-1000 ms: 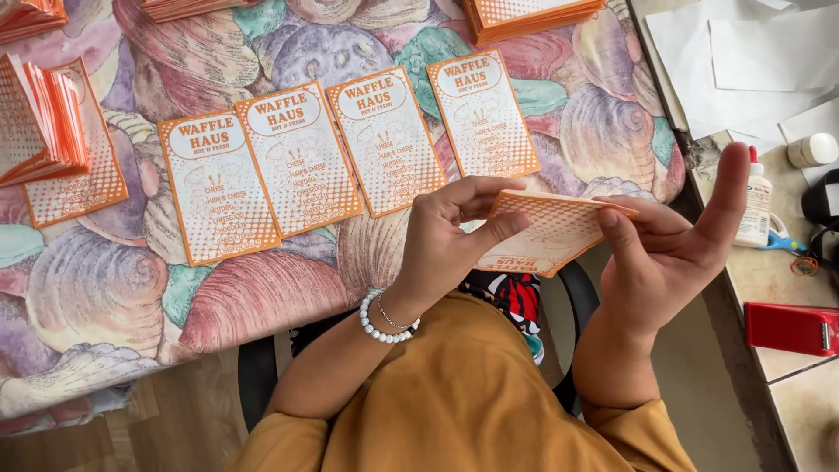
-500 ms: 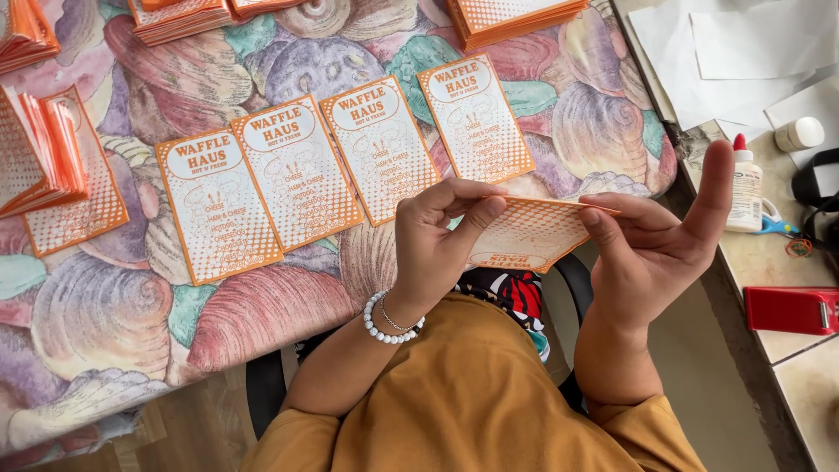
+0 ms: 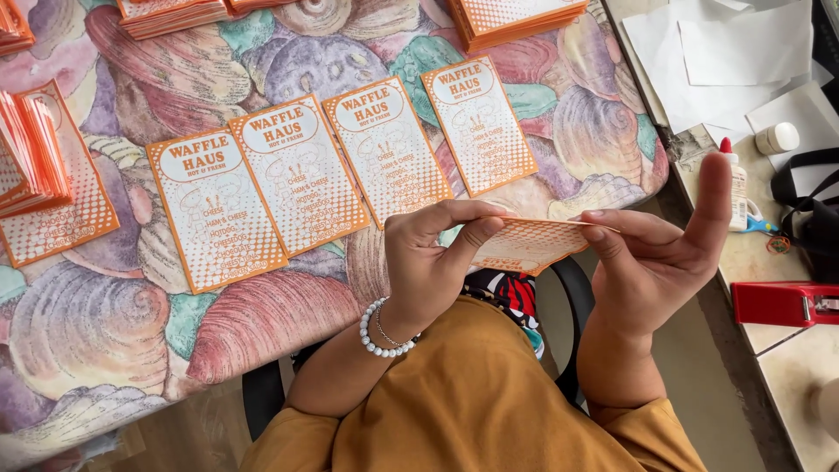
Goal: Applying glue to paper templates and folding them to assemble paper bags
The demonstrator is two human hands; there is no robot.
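Both my hands hold one orange-and-white paper bag (image 3: 529,242) flat above my lap, at the table's near edge. My left hand (image 3: 433,262) pinches its left side between thumb and fingers. My right hand (image 3: 660,253) grips its right edge, index finger raised. Several matching printed paper bags lie side by side on the shell-patterned tablecloth (image 3: 96,323) just beyond my hands; the nearest one (image 3: 479,124) lies above the held bag. A white bead bracelet (image 3: 380,336) circles my left wrist.
Stacks of orange bags lie at the far left (image 3: 31,162), top left (image 3: 170,16) and top middle (image 3: 516,17). On the right side surface are white paper sheets (image 3: 734,52), a glue bottle with red tip (image 3: 737,179), a red stapler (image 3: 782,303) and a black strap (image 3: 808,218).
My hands have shifted slightly lower and closer together on the bag. The view has moved a little; the bags on the table lie as before.
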